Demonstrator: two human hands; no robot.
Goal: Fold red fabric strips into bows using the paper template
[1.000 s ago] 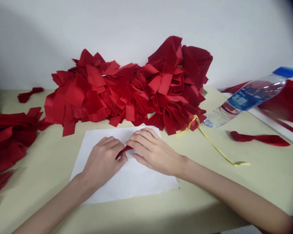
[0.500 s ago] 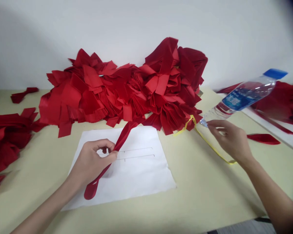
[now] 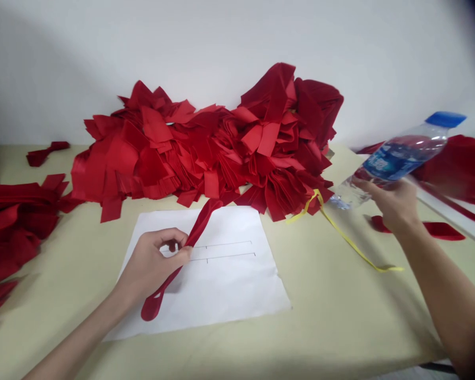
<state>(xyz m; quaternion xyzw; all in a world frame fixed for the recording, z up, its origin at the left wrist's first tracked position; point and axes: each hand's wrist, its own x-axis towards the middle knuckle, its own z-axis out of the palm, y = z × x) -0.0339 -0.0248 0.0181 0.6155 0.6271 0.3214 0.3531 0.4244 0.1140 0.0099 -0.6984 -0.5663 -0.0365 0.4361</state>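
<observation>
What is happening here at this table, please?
A person works alone with red fabric pieces. The left hand pinches a long red strip that lies across a white sheet with ruled lines. The right hand grips the lower end of a tilted water bottle at the right. A big pile of red pieces lies against the wall, and a yellow ribbon lies on the table.

Bare left hand (image 3: 154, 264) and bare right hand (image 3: 393, 203)
</observation>
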